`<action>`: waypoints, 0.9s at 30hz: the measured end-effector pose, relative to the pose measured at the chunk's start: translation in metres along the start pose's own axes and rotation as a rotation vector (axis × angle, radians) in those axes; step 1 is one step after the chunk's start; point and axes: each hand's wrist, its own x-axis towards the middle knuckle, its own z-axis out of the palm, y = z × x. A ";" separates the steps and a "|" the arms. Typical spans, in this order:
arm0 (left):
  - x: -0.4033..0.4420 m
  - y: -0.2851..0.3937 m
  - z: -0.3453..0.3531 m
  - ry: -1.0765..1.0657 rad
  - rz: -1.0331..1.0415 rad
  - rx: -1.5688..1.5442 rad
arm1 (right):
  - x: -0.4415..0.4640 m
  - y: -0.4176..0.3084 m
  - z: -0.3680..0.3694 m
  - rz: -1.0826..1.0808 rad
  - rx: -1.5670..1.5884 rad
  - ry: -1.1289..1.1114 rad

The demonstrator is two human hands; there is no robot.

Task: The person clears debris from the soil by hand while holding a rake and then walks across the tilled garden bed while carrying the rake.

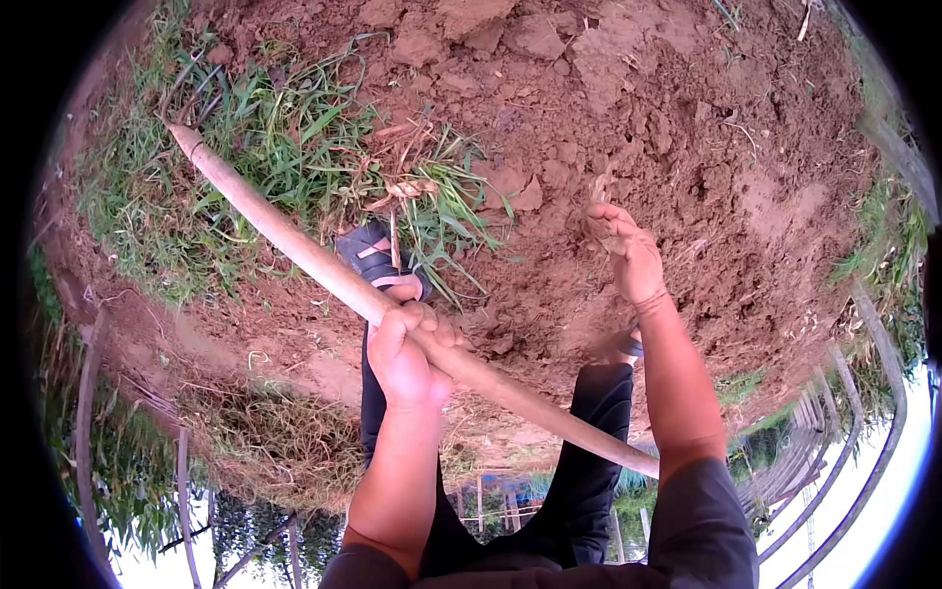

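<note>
My left hand (407, 353) is wrapped round the middle of a long wooden pole (285, 236), like a tool handle. The pole slants across me: its narrowed, ringed end lies at the grass on the upper left, and the other end passes by my right forearm. Whether a tool head is fixed at the grassy end, I cannot make out. My right hand (636, 260) is off the pole, above the loose reddish-brown soil (687, 196). Its fingers are bent and apart, and the soil-coloured blur beside them shows no clear object.
Green grass and weeds (304, 147) grow at the upper left, close to my sandalled foot (378, 255). My other sandal (633, 344) shows partly behind my right forearm. Dry cut grass (275, 432) lies at the lower left. Wooden poles (888, 363) of a fence curve along the right edge.
</note>
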 end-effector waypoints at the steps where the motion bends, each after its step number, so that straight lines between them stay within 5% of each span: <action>1: 0.001 -0.001 -0.001 -0.006 -0.003 0.001 | 0.006 -0.012 0.007 0.070 0.136 0.062; 9: 0.001 -0.003 -0.005 -0.005 0.003 0.015 | 0.019 -0.001 -0.005 -0.027 0.520 0.156; 11: -0.001 -0.003 -0.003 -0.003 0.017 0.045 | 0.025 -0.004 -0.005 0.102 0.593 0.310; 17: -0.001 -0.001 -0.005 -0.012 0.016 0.024 | 0.065 -0.020 -0.013 0.154 0.385 0.334; 23: 0.002 -0.001 -0.009 -0.023 0.013 0.006 | 0.155 -0.084 -0.019 0.009 -0.935 0.618; 27: 0.000 0.002 -0.007 -0.015 0.015 0.014 | 0.192 -0.082 -0.019 0.202 -1.108 0.453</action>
